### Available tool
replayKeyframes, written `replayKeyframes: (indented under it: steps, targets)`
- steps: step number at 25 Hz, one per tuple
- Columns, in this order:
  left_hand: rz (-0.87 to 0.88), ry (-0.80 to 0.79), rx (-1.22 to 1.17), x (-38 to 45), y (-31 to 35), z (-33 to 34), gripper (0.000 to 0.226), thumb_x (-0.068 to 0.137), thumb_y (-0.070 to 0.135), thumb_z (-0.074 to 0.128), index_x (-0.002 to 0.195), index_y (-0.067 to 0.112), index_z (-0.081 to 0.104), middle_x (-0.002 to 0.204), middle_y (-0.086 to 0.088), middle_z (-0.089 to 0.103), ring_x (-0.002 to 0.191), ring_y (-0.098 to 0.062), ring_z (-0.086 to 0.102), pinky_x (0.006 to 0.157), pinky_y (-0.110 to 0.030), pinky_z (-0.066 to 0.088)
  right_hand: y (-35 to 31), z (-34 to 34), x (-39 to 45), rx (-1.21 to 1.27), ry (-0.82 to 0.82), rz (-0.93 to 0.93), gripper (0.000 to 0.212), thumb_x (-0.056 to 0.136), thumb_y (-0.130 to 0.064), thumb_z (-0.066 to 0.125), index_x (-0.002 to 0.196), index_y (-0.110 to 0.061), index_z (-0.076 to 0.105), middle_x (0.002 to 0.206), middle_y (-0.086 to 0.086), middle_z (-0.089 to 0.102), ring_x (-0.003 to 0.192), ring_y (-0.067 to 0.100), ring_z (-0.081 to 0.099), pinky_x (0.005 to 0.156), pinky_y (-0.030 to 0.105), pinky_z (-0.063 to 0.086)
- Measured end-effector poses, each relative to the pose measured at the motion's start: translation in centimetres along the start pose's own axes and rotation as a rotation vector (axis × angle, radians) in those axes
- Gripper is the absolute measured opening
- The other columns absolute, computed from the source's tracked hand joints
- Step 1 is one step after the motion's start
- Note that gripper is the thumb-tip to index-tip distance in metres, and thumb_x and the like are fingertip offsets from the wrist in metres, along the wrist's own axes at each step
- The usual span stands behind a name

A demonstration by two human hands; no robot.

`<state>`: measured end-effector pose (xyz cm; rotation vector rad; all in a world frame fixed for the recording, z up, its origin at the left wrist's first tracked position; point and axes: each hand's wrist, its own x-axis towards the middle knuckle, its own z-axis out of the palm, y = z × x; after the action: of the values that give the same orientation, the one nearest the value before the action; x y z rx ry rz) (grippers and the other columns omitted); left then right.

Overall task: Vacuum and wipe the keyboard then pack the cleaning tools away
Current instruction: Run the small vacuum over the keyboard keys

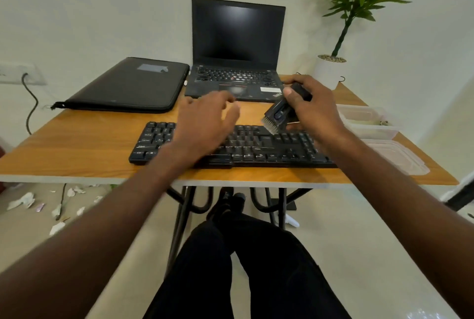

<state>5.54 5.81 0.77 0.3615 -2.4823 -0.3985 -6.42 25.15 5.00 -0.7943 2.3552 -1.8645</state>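
A black keyboard [256, 148] lies near the front edge of the wooden table [77, 144]. My right hand [311, 111] grips a small black handheld vacuum [280, 113], tilted so its brush tip hangs just above the keyboard's upper right rows. My left hand [205, 123] hovers over the keyboard's left-middle part with fingers spread and relaxed, holding nothing. It hides some keys beneath it.
An open black laptop [237, 62] stands behind the keyboard, a black sleeve [130, 85] to its left. Clear plastic containers [366, 123] and a lid [400, 157] sit at the table's right edge. A potted plant [331, 69] stands at the back right. Paper scraps litter the floor at left.
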Motion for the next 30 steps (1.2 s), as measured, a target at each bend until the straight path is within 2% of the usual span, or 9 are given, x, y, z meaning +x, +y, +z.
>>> replayKeyframes:
  steps: [2, 4, 7, 9, 12, 16, 20, 25, 30]
  targets:
    - [-0.058, -0.025, -0.12, -0.5, -5.6, -2.7, 0.047, 0.106, 0.06, 0.043, 0.129, 0.026, 0.066, 0.119, 0.008, 0.07, 0.112, -0.013, 0.065, 0.113, -0.053, 0.042, -0.9, 1.3, 0.4, 0.277, -0.091, 0.225, 0.028, 0.099, -0.025, 0.067, 0.127, -0.028, 0.063, 0.123, 0.008, 0.066, 0.1, 0.025, 0.073, 0.068, 0.036, 0.063]
    - [-0.171, -0.1, -0.249, -2.6, -10.2, -5.2, 0.05, 0.101, 0.063, 0.055, 0.135, 0.027, 0.064, 0.128, 0.007, 0.067, 0.12, -0.011, 0.062, 0.106, -0.047, 0.051, -1.7, 3.2, 0.5, 0.422, -0.194, 0.324, 0.044, 0.092, -0.019, 0.075, 0.133, -0.025, 0.058, 0.12, 0.015, 0.068, 0.099, 0.031, 0.074, 0.068, 0.035, 0.061]
    - [-0.316, -0.297, -0.421, -5.5, -13.6, -7.3, 0.086, 0.075, 0.078, 0.071, 0.148, 0.038, 0.051, 0.148, 0.009, 0.056, 0.132, -0.013, 0.054, 0.094, -0.03, 0.051, -2.5, 7.1, 0.4, 0.343, -0.23, 0.265, 0.056, 0.087, -0.006, 0.079, 0.134, -0.028, 0.056, 0.122, 0.01, 0.064, 0.101, 0.03, 0.072, 0.068, 0.036, 0.063]
    - [-0.311, -0.375, -0.469, -6.1, -14.7, -7.5, 0.127, 0.049, 0.089, 0.081, 0.158, 0.039, 0.039, 0.16, 0.009, 0.045, 0.144, -0.012, 0.044, 0.106, -0.031, 0.044, -2.9, 9.9, 0.0, 0.304, -0.251, 0.186, 0.058, 0.087, -0.003, 0.078, 0.134, -0.029, 0.056, 0.12, 0.003, 0.061, 0.103, 0.026, 0.07, 0.073, 0.04, 0.065]
    - [-0.306, -0.488, -0.551, -6.2, -15.5, -7.0, 0.158, 0.033, 0.074, 0.097, 0.165, 0.04, 0.017, 0.168, 0.01, 0.034, 0.149, -0.009, 0.038, 0.116, -0.029, 0.038, -3.5, 14.4, -0.5, 0.221, -0.329, 0.062, 0.062, 0.087, 0.0, 0.076, 0.137, -0.031, 0.055, 0.126, 0.001, 0.058, 0.107, 0.02, 0.066, 0.073, 0.034, 0.065]
    - [-0.317, -0.481, -0.525, -6.0, -16.3, -6.5, 0.155, 0.038, 0.062, 0.105, 0.161, 0.053, 0.012, 0.162, 0.006, 0.044, 0.142, -0.017, 0.051, 0.119, -0.047, 0.044, -4.9, 19.7, 0.1, 0.06, -0.412, -0.116, 0.066, 0.087, -0.005, 0.076, 0.142, -0.031, 0.051, 0.135, -0.003, 0.052, 0.109, 0.016, 0.062, 0.077, 0.032, 0.064]
    - [-0.298, -0.425, -0.532, -6.0, -16.7, -6.1, 0.143, 0.045, 0.06, 0.105, 0.159, 0.049, 0.019, 0.151, 0.013, 0.052, 0.138, -0.011, 0.054, 0.115, -0.046, 0.048, -5.1, 22.1, -0.4, -0.18, -0.52, -0.397, 0.069, 0.083, -0.016, 0.08, 0.143, -0.034, 0.053, 0.131, -0.008, 0.06, 0.103, 0.008, 0.065, 0.075, 0.012, 0.055]
    - [-0.324, -0.424, -0.5, -6.1, -16.5, -6.2, 0.152, 0.039, 0.071, 0.1, 0.162, 0.043, 0.015, 0.167, 0.011, 0.037, 0.153, -0.012, 0.035, 0.125, -0.044, 0.034, -7.4, 20.0, 1.3, -0.677, -0.564, -0.591, 0.07, 0.082, -0.021, 0.08, 0.143, -0.041, 0.054, 0.139, -0.004, 0.062, 0.121, 0.015, 0.06, 0.098, 0.029, 0.052]
    - [-0.306, -0.414, -0.51, -6.0, -16.6, -6.0, 0.145, 0.042, 0.07, 0.101, 0.159, 0.045, 0.019, 0.158, 0.014, 0.046, 0.147, -0.013, 0.044, 0.121, -0.048, 0.041, -5.9, 21.2, -1.0, -0.418, -0.57, -0.568, 0.065, 0.085, -0.018, 0.078, 0.141, -0.038, 0.051, 0.135, -0.005, 0.062, 0.112, 0.011, 0.062, 0.09, 0.025, 0.057]
